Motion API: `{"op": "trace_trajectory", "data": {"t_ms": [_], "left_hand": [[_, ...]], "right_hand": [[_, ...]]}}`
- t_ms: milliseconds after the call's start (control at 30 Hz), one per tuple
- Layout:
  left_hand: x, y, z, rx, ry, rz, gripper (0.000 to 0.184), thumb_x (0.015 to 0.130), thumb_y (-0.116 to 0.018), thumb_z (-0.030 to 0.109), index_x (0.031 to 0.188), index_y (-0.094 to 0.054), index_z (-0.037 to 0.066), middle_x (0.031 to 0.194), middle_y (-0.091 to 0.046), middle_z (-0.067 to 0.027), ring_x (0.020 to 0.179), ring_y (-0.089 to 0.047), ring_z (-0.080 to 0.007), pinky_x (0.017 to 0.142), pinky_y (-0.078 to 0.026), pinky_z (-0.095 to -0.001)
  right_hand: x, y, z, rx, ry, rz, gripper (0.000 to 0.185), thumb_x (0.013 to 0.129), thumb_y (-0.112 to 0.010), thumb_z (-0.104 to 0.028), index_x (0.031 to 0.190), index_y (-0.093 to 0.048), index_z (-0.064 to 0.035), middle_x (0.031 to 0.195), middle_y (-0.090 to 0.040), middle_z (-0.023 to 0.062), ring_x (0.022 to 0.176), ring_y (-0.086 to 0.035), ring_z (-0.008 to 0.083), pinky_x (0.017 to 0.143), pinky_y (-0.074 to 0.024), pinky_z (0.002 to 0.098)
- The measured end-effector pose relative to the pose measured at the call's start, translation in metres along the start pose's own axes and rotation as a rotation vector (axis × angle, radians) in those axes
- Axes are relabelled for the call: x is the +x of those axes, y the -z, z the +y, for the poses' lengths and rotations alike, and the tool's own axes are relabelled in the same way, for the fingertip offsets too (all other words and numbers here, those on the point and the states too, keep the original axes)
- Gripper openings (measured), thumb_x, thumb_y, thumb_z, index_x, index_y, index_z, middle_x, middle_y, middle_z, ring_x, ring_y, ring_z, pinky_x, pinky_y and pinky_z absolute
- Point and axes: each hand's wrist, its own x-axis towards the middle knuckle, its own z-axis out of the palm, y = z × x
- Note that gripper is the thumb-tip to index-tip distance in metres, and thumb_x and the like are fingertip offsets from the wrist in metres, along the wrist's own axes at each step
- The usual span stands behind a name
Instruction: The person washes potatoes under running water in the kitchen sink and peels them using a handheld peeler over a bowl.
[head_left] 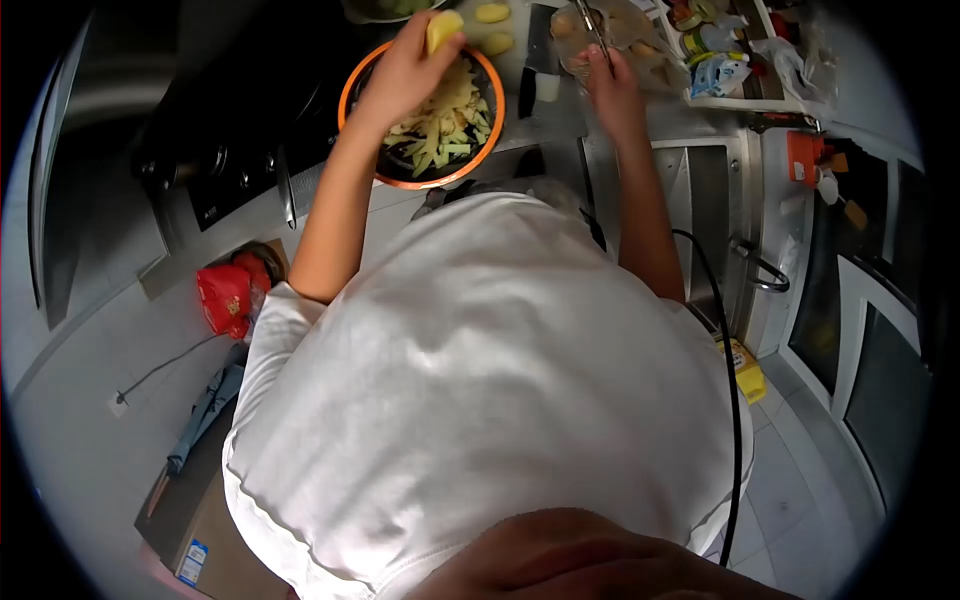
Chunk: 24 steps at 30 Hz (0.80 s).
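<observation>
My left hand (408, 75) is closed around a peeled yellow potato (443, 31), above an orange-rimmed bowl (499, 105). Pale peelings and cut strips (445, 125) lie in the bowl. To the right, my right hand (612, 88) grips a slim metal peeler (590, 22), apart from the potato; its far end is cut off by the dark top edge of the view. Two more peeled potatoes, one at the back (492, 12) and one nearer (497, 43), rest on the counter between my hands.
A cleaver (538, 40) lies beside the potatoes. A clear plastic bag (635, 30) with roundish things sits behind my right hand. Farther right stand a white tray (740, 103) of bottles and packets, and a sink (700, 195). A black stove (240, 185) is at left.
</observation>
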Motion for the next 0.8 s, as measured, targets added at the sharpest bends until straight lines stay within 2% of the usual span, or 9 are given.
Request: {"op": "trace_trajectory", "data": {"t_ms": [67, 167, 200, 267, 367, 467, 567, 767, 800], "left_hand": [[0.034, 0.001, 0.004, 0.126, 0.034, -0.106, 0.039, 0.100, -0.063, 0.027, 0.127, -0.061, -0.001, 0.110, -0.068, -0.0277, 0.103, -0.066, -0.0447, 0.090, -0.052, -0.0460], [0.126, -0.058, -0.011, 0.595, 0.150, -0.375, 0.035, 0.097, -0.065, 0.016, 0.129, -0.063, 0.001, 0.109, -0.072, -0.0203, 0.102, -0.069, -0.0381, 0.087, -0.054, -0.0434], [0.153, -0.093, -0.058, 0.614, 0.129, -0.423, 0.043, 0.093, -0.068, 0.028, 0.129, -0.066, 0.004, 0.119, -0.070, -0.0219, 0.110, -0.068, -0.0376, 0.092, -0.054, -0.0461], [0.191, -0.129, -0.118, 0.758, 0.105, -0.600, 0.050, 0.087, -0.071, 0.037, 0.127, -0.069, 0.006, 0.122, -0.070, -0.0250, 0.112, -0.070, -0.0369, 0.096, -0.056, -0.0487], [0.209, -0.155, -0.164, 0.965, 0.110, -0.810, 0.047, 0.087, -0.071, 0.035, 0.123, -0.070, 0.005, 0.117, -0.072, -0.0245, 0.107, -0.072, -0.0365, 0.094, -0.057, -0.0489], [0.210, -0.177, -0.235, 1.030, 0.134, -0.829, 0.044, 0.088, -0.070, 0.035, 0.121, -0.071, 0.005, 0.118, -0.072, -0.0216, 0.109, -0.071, -0.0366, 0.092, -0.057, -0.0493], [0.198, -0.189, -0.292, 1.044, 0.176, -0.783, 0.042, 0.089, -0.069, 0.035, 0.120, -0.072, 0.005, 0.120, -0.073, -0.0187, 0.110, -0.071, -0.0367, 0.090, -0.057, -0.0497], [0.189, -0.199, -0.167, 1.170, 0.408, -0.609, 0.032, 0.096, -0.064, 0.028, 0.124, -0.073, 0.016, 0.127, -0.073, -0.0105, 0.115, -0.071, -0.0338, 0.091, -0.059, -0.0438], [0.191, -0.208, -0.145, 1.175, 0.311, -0.656, 0.027, 0.095, -0.067, 0.026, 0.119, -0.074, 0.016, 0.128, -0.072, -0.0099, 0.114, -0.072, -0.0310, 0.088, -0.061, -0.0422]], "right_hand": [[0.003, 0.001, 0.001, -0.095, -0.023, 0.167, 0.026, 0.105, -0.060, -0.037, 0.108, -0.072, -0.0130, 0.086, -0.072, 0.0077, 0.083, -0.071, 0.0302, 0.074, -0.0537, 0.0437], [0.041, 0.034, 0.055, -0.388, 0.269, 0.405, 0.027, 0.105, -0.060, -0.036, 0.108, -0.072, -0.0113, 0.084, -0.071, 0.0129, 0.081, -0.070, 0.0381, 0.074, -0.0543, 0.0473], [0.046, 0.047, 0.066, -0.393, 0.257, 0.408, 0.027, 0.105, -0.060, -0.036, 0.108, -0.072, -0.0113, 0.084, -0.071, 0.0129, 0.081, -0.070, 0.0381, 0.074, -0.0543, 0.0473], [0.058, 0.063, 0.085, -0.554, 0.385, 0.575, 0.041, 0.103, -0.064, -0.043, 0.115, -0.070, -0.0045, 0.094, -0.075, 0.0096, 0.090, -0.071, 0.0206, 0.075, -0.0535, 0.0370], [0.063, 0.061, 0.097, -0.287, 0.163, 0.422, 0.042, 0.099, -0.065, -0.048, 0.114, -0.071, -0.0097, 0.095, -0.075, 0.0173, 0.089, -0.071, 0.0408, 0.078, -0.0558, 0.0481], [0.059, 0.036, 0.082, 0.059, -0.060, 0.012, 0.047, 0.094, -0.072, -0.051, 0.113, -0.073, -0.0076, 0.078, -0.073, 0.0091, 0.064, -0.065, 0.0169, 0.065, -0.0523, 0.0332], [0.066, -0.005, 0.102, -0.340, 0.076, 0.057, 0.031, 0.091, -0.074, -0.044, 0.104, -0.079, -0.0166, 0.074, -0.072, 0.0116, 0.068, -0.071, 0.0298, 0.062, -0.0537, 0.0416], [0.063, -0.015, 0.093, -0.045, 0.002, 0.360, 0.022, 0.089, -0.075, -0.024, 0.109, -0.077, -0.0158, 0.077, -0.072, 0.0120, 0.070, -0.071, 0.0329, 0.066, -0.0557, 0.0398], [0.067, -0.013, 0.093, 0.045, 0.314, 0.598, 0.020, 0.089, -0.078, -0.016, 0.106, -0.075, -0.0049, 0.077, -0.070, 0.0092, 0.065, -0.068, 0.0218, 0.059, -0.0505, 0.0325]]}}
